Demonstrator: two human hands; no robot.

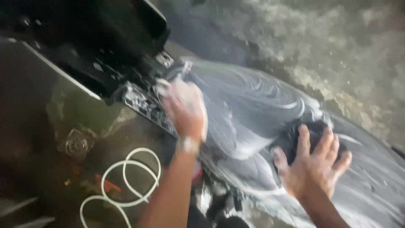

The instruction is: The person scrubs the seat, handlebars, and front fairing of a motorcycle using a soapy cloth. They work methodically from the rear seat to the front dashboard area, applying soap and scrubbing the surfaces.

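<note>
A dark vehicle body panel (253, 109) covered in swirls of white foam fills the middle and right. My left hand (185, 110), coated in foam and with a band at the wrist, is at the panel's front edge beside a black grille (145, 105). Its fingers curl over a foamy lump that looks like a cloth (163, 85); blur hides the details. My right hand (314, 164) lies flat on the soapy panel with its fingers spread. Its fingertips touch a dark patch (295, 135) in the foam, and it grips nothing.
A white hose (126, 181) lies coiled on the wet ground at lower left, near a square metal floor drain (76, 144) and a small orange scrap (107, 185). Dark vehicle parts (105, 38) fill the upper left. Rough wet concrete (337, 46) lies at the upper right.
</note>
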